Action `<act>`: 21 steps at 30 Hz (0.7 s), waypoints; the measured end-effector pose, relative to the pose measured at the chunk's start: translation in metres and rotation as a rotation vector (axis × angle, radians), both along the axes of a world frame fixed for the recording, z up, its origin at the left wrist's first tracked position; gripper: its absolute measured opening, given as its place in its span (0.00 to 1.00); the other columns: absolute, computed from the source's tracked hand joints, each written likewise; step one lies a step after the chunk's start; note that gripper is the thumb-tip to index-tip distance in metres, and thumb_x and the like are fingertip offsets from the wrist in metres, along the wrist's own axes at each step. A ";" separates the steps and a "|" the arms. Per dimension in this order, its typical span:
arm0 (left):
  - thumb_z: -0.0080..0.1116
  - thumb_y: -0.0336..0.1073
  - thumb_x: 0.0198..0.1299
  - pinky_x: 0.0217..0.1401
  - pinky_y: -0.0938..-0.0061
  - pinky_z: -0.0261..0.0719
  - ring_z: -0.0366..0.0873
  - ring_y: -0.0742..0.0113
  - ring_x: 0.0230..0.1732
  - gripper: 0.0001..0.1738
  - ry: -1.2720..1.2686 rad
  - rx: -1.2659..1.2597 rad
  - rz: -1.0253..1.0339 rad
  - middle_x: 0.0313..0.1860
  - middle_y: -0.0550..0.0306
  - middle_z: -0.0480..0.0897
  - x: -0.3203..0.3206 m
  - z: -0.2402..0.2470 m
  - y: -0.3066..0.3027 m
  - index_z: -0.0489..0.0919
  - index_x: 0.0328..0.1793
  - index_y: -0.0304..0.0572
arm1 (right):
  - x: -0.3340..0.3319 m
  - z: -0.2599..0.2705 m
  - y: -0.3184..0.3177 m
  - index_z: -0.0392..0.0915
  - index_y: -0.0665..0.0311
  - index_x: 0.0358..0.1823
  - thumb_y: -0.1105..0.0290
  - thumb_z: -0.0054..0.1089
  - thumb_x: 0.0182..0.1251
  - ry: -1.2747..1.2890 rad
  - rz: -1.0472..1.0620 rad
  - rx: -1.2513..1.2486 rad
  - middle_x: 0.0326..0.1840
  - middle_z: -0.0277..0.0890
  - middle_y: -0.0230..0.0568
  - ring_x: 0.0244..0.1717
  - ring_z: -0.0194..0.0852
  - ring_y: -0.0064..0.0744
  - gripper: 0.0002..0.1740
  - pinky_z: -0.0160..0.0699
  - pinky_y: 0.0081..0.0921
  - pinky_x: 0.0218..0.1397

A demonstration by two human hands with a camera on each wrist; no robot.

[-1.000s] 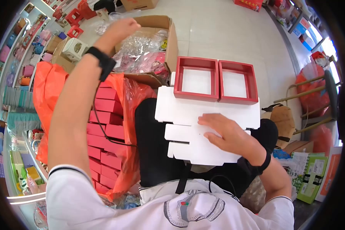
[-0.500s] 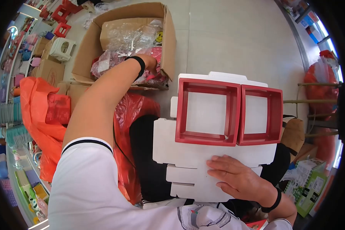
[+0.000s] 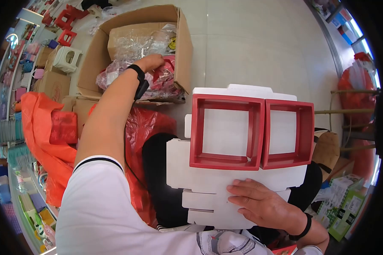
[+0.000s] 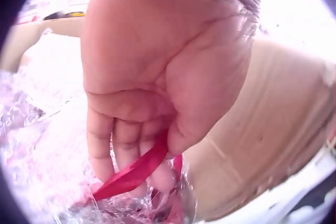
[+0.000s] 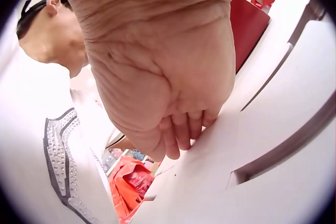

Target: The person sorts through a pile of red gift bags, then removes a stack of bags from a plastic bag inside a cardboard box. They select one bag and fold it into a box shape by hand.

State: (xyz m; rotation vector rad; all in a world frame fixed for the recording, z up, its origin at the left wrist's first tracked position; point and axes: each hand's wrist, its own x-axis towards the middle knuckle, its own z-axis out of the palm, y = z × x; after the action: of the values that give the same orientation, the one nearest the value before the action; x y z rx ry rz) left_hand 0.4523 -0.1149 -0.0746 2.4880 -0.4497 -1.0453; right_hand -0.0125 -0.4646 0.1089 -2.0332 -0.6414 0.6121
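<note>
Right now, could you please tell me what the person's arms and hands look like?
The left hand and right hand are bare, ungloved. Each wrist wears a black band: left band, right band. A thin black cable runs from the left band along the arm. The short white sleeve has a dark stripe at its hem.

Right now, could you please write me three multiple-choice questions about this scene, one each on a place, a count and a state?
1. Where is the left hand? A) in the cardboard box B) on the floor C) on a stool
2. How many red trays sit on the white sheet? A) one B) two C) four
3. What is the right hand doing? A) gripping a tray B) hanging free C) pressing on the white sheet
Key: 1 A, its fingers pinch a red strip among plastic bags there; 2 B, side by side; 3 C, it grips nothing.
</note>
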 end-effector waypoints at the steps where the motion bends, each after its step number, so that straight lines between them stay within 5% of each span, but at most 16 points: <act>1: 0.55 0.37 0.68 0.32 0.63 0.86 0.86 0.64 0.36 0.09 0.042 -0.107 0.242 0.34 0.57 0.82 0.000 0.012 0.010 0.80 0.42 0.40 | -0.001 0.000 0.000 0.81 0.66 0.62 0.76 0.71 0.62 -0.010 -0.004 -0.003 0.75 0.73 0.42 0.80 0.64 0.42 0.25 0.65 0.42 0.82; 3: 0.55 0.39 0.67 0.28 0.67 0.80 0.84 0.66 0.31 0.08 -0.214 -0.120 0.180 0.28 0.60 0.79 0.036 0.009 0.059 0.77 0.40 0.43 | -0.002 0.000 0.002 0.81 0.66 0.61 0.76 0.71 0.62 -0.033 -0.010 -0.008 0.74 0.73 0.43 0.79 0.65 0.44 0.24 0.65 0.43 0.82; 5: 0.55 0.40 0.67 0.26 0.68 0.77 0.83 0.66 0.29 0.09 -0.352 -0.118 0.375 0.24 0.60 0.77 0.054 0.035 0.098 0.76 0.39 0.42 | -0.002 0.000 0.004 0.81 0.66 0.60 0.76 0.70 0.62 -0.046 -0.016 -0.004 0.74 0.73 0.43 0.79 0.65 0.44 0.23 0.65 0.43 0.82; 8: 0.56 0.40 0.69 0.41 0.53 0.82 0.87 0.41 0.40 0.15 -0.951 0.390 0.124 0.40 0.38 0.88 0.080 0.033 0.252 0.83 0.48 0.35 | -0.003 0.003 0.002 0.81 0.67 0.60 0.76 0.69 0.63 -0.049 -0.024 -0.005 0.73 0.74 0.44 0.78 0.66 0.46 0.22 0.66 0.44 0.81; 9: 0.56 0.39 0.68 0.52 0.51 0.82 0.86 0.35 0.52 0.16 -0.833 0.358 0.032 0.52 0.29 0.86 0.050 0.055 0.261 0.85 0.53 0.35 | -0.002 0.001 0.004 0.81 0.67 0.59 0.76 0.69 0.63 -0.046 -0.026 0.005 0.73 0.74 0.44 0.78 0.66 0.46 0.22 0.67 0.44 0.81; 14: 0.62 0.39 0.61 0.61 0.53 0.81 0.83 0.36 0.58 0.21 -0.499 0.778 0.071 0.51 0.26 0.85 -0.003 0.057 0.316 0.84 0.54 0.30 | 0.002 0.004 0.005 0.83 0.67 0.57 0.77 0.69 0.62 -0.032 -0.066 0.023 0.69 0.78 0.43 0.75 0.70 0.45 0.20 0.69 0.43 0.79; 18: 0.64 0.41 0.62 0.62 0.53 0.80 0.81 0.35 0.57 0.22 -1.181 0.450 0.141 0.53 0.34 0.84 -0.013 0.064 0.200 0.80 0.57 0.32 | 0.004 0.001 0.006 0.86 0.64 0.51 0.78 0.69 0.60 -0.022 -0.161 0.045 0.60 0.84 0.39 0.67 0.78 0.42 0.16 0.74 0.40 0.72; 21: 0.62 0.44 0.66 0.58 0.56 0.82 0.83 0.42 0.55 0.20 -1.170 0.206 -0.064 0.54 0.39 0.85 0.002 0.063 0.111 0.80 0.57 0.38 | 0.010 -0.005 0.004 0.88 0.63 0.46 0.79 0.69 0.59 0.023 -0.166 0.063 0.55 0.87 0.37 0.63 0.82 0.40 0.13 0.76 0.40 0.67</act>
State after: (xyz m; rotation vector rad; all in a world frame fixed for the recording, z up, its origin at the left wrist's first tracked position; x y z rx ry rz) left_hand 0.4548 -0.0037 -0.0114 3.0503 -0.7470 0.5063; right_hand -0.0021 -0.4609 0.1039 -1.9941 -0.4674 0.5101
